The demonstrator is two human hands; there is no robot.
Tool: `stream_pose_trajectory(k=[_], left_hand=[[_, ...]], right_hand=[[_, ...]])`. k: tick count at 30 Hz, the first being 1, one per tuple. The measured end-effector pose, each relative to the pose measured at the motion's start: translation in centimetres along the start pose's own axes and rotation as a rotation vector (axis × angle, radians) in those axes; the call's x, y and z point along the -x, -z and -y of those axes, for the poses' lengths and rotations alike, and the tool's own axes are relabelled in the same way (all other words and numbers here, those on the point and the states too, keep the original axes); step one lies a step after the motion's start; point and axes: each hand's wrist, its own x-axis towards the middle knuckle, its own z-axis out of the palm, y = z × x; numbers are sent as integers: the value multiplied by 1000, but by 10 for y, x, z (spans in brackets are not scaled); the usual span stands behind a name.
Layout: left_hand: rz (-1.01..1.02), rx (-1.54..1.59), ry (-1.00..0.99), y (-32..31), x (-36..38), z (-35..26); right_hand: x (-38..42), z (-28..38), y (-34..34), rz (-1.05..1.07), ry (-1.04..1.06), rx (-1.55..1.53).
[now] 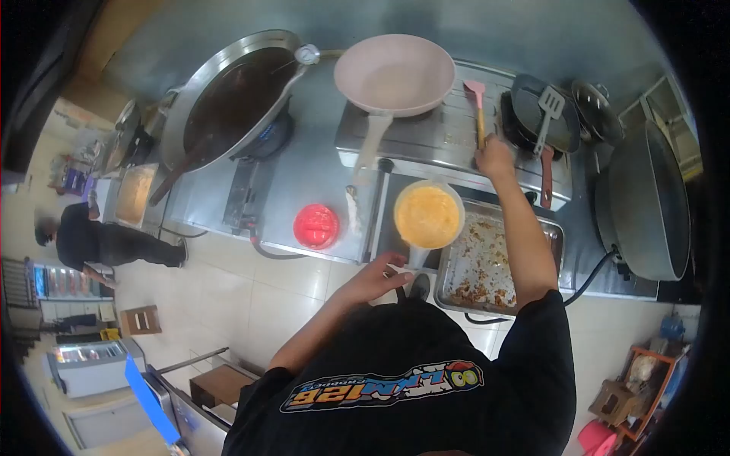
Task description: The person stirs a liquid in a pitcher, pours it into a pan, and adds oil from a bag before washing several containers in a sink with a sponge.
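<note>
My right hand (pixel 496 157) is closed on the lower end of the wooden handle of a pink spatula (pixel 475 90), which lies over the stove top. My left hand (pixel 378 280) has its fingers apart and a little curled, close to the pale handle of a jug (pixel 417 257). Yellow-orange liquid (pixel 428 216) like beaten egg nearly fills that jug. Behind it, a pink frying pan (pixel 395 76) sits on the stove, its handle pointing toward me. To the right of the jug is a metal tray (pixel 449 298) strewn with browned crumbs, partly hidden under my right forearm.
A large wok (pixel 173 133) of dark liquid stands at the left. Near the counter's front edge sits a red round lid (pixel 315 226). Right of the spatula are a dark pan (pixel 530 99), a slotted turner (pixel 549 106) and a big grey pan (pixel 646 205). A person (pixel 91 239) stands far left.
</note>
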Motion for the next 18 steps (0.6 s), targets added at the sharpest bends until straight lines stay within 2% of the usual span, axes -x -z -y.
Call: stream_pose_trajectory(k=[2,3,6,9,11,14,18], left_hand=[[-3,-63,67,-2,16,-7],[-71,-158,13,-1,-20,-18],[-134,-131,-40,-30,-28,1],[-189,-132,-208,-34,-29,8],[-191,-120,-361,-36,-31,12],[-165,-126,-497,-34,-29,4],[-97,80,-428,-36,-33,11]], right_hand=[[40,22,3,-30,-64,9],[13,2,3,-141,-41,-70],[48,-30,-9,-293,-118,-159],[91,-63,-6,-311,37,-88],[152,-58,31,-328,78,-216],[251,-25,107,-227,123,-364],[326,31,174,-20,193,-285]])
